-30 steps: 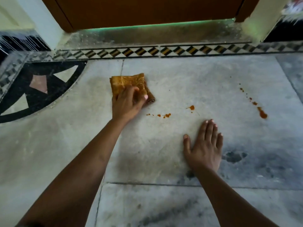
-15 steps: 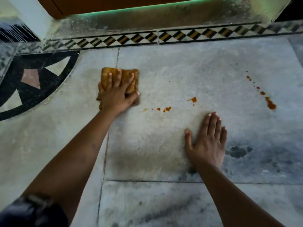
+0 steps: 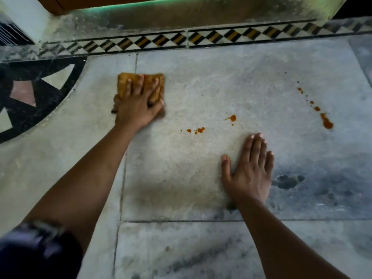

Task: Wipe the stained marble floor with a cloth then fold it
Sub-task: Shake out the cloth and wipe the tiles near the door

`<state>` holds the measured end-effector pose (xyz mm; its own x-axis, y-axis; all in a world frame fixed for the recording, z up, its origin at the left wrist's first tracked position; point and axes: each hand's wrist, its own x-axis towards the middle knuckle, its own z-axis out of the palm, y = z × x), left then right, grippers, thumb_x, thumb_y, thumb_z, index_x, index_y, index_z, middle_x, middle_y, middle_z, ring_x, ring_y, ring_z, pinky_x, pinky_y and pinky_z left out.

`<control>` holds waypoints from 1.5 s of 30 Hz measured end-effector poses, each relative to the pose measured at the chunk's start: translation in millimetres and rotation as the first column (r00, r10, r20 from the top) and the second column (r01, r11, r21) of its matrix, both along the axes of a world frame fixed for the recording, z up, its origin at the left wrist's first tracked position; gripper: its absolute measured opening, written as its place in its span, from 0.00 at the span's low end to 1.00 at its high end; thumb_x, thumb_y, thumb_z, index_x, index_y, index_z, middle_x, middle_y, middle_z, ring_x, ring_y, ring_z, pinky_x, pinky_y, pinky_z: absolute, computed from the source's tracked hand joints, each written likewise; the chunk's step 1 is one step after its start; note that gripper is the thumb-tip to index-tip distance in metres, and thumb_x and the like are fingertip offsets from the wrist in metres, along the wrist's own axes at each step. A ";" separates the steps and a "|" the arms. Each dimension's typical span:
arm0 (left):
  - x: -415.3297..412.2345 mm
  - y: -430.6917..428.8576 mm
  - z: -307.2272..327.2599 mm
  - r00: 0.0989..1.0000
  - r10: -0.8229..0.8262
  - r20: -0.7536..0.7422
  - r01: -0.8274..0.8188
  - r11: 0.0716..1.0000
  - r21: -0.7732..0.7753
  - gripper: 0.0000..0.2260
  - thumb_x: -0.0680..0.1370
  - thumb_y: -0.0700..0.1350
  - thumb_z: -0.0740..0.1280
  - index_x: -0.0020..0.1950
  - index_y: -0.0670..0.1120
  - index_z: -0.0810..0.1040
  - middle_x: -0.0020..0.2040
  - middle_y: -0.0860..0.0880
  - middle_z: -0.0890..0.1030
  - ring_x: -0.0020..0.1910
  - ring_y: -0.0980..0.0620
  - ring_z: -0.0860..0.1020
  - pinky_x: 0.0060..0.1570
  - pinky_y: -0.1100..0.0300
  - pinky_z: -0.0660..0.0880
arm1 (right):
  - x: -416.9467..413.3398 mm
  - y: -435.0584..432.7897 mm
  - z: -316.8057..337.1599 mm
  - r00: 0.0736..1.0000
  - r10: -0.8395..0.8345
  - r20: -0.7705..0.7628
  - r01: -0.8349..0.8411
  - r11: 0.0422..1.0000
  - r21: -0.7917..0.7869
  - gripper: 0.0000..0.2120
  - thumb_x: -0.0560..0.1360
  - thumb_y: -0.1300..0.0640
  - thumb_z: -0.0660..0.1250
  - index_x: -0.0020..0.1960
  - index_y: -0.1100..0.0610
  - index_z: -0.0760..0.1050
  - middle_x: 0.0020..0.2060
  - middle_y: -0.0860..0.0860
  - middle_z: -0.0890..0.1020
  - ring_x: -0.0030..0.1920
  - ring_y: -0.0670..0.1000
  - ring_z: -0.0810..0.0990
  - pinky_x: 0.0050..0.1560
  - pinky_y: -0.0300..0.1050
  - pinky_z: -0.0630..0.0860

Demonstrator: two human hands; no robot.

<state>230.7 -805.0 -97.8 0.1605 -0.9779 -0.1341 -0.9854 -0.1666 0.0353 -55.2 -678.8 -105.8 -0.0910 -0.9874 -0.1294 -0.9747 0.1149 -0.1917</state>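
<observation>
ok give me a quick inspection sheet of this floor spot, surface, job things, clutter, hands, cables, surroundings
surface: grey marble floor with unwiped orange-brown stains: a small cluster, one spot and a trail at the right. A dark blotch lies beside the right hand.
job's things: folded orange cloth lies on the floor, left of the stains and apart from them.
clutter: nothing seen
hands: left hand presses on the cloth, fingers spread over it. Right hand lies flat on bare marble, holding nothing.
cables: nothing seen
surroundings: diamond-pattern border strip along the far edge, black inlay arc at left, door threshold beyond.
</observation>
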 end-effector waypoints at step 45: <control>11.1 -52.0 -1.0 0.999 0.012 -0.052 -0.011 1.000 0.020 0.34 0.73 0.71 0.51 0.75 0.62 0.45 0.78 0.50 0.45 0.76 0.44 0.48 0.69 0.34 0.49 | 0.5 0.0 -2.9 1.000 -0.009 0.015 0.009 1.000 -0.019 0.39 0.74 0.37 0.41 0.76 0.60 0.39 0.77 0.58 0.45 0.77 0.54 0.43 0.75 0.50 0.37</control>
<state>241.8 -857.0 -98.8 0.1644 -0.9730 -0.1622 -0.9803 -0.1795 0.0827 -54.8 -678.9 -108.7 -0.0982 -0.9888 -0.1122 -0.9706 0.1201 -0.2085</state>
